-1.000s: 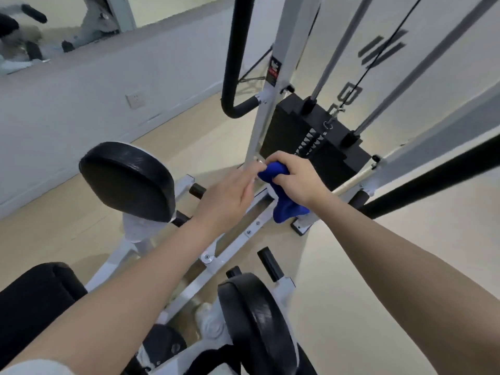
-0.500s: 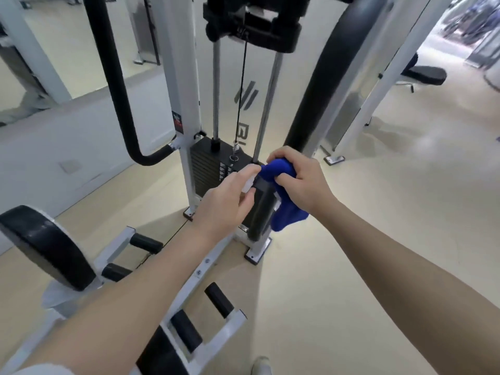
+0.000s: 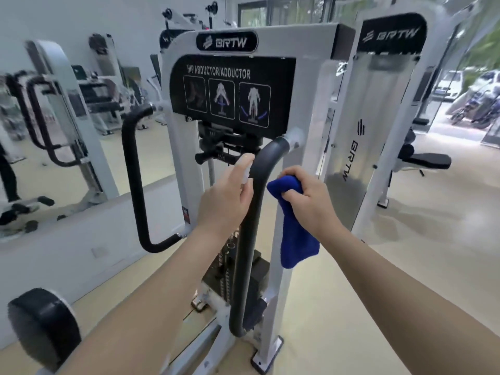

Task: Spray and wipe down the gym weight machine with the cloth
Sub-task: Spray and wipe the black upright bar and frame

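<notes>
Two hands work: my left hand (image 3: 227, 196) grasps a small spray bottle (image 3: 244, 169) at the black handle bar (image 3: 257, 190); my right hand (image 3: 308, 201) clenches the blue cloth (image 3: 295, 234). I should spray lightly, then wipe downward.

Weight machine (image 3: 186, 125) dead ahead; its curved handle (image 3: 254, 212) stands between the two hands. Left hand (image 3: 224, 204) with small spray bottle (image 3: 243, 169) just left of handle; right hand (image 3: 311, 204) with cloth (image 3: 295, 239) just right. Mirror (image 3: 54, 131) left; second machine (image 3: 378, 131) right behind.
</notes>
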Available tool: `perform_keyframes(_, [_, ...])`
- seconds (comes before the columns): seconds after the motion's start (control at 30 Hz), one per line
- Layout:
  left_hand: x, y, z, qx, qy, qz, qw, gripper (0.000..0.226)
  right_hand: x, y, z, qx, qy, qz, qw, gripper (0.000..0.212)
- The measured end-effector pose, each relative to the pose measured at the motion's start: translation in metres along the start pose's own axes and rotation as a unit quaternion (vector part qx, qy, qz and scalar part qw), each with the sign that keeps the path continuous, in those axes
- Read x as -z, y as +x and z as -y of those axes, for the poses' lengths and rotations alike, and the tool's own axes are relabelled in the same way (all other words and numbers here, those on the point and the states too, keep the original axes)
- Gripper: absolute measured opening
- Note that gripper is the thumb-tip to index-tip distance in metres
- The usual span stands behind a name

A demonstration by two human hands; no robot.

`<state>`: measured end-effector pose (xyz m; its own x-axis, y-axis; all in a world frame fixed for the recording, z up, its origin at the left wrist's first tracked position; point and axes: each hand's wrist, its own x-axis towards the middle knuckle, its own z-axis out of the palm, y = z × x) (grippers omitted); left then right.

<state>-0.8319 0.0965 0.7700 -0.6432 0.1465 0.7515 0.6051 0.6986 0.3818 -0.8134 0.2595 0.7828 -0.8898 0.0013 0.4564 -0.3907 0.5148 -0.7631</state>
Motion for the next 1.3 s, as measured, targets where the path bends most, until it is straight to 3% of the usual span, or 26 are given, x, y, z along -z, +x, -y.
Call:
perform_keyframes(0.17, [0.004, 0.035, -0.009, -0.011, -0.005, 0.040, 0.999, 0.041, 0.001, 0.009, 0.001, 0.021, -0.012, -0.029, 0.999, 0.030])
perform_keyframes(0.43, [-0.010, 0.025, 0.004, -0.008, 0.030, 0.083, 0.996, 0.035, 0.008, 0.014, -0.016, -0.017, -0.032, -0.059, 0.998, 0.025])
perform_keyframes(0.7, [-0.010, -0.025, 0.017, 0.070, 0.010, 0.083, 0.994, 0.044, 0.004, 0.009, -0.018, -0.034, -0.041, -0.055, 0.997, 0.026])
perform_keyframes(0.9, [-0.027, -0.075, 0.029, 0.173, -0.026, 0.121, 0.977, 0.033, -0.006, 0.005, -0.017, -0.026, -0.028, -0.052, 0.998, 0.034])
perform_keyframes(1.0, [-0.025, -0.065, 0.029, 0.187, -0.067, 0.090, 0.976, 0.040, -0.012, 0.007, -0.015, 0.015, -0.014, -0.086, 0.996, 0.035])
perform_keyframes(1.17, [-0.015, -0.027, 0.028, 0.166, -0.147, 0.034, 0.974, 0.076, -0.028, 0.030, 0.006, 0.149, -0.062, -0.165, 0.973, 0.022])
perform_keyframes(1.3, [-0.017, -0.018, 0.031, 0.200, -0.190, -0.013, 0.961, 0.044, -0.052, 0.043, -0.004, 0.237, -0.271, -0.210, 0.909, 0.022])
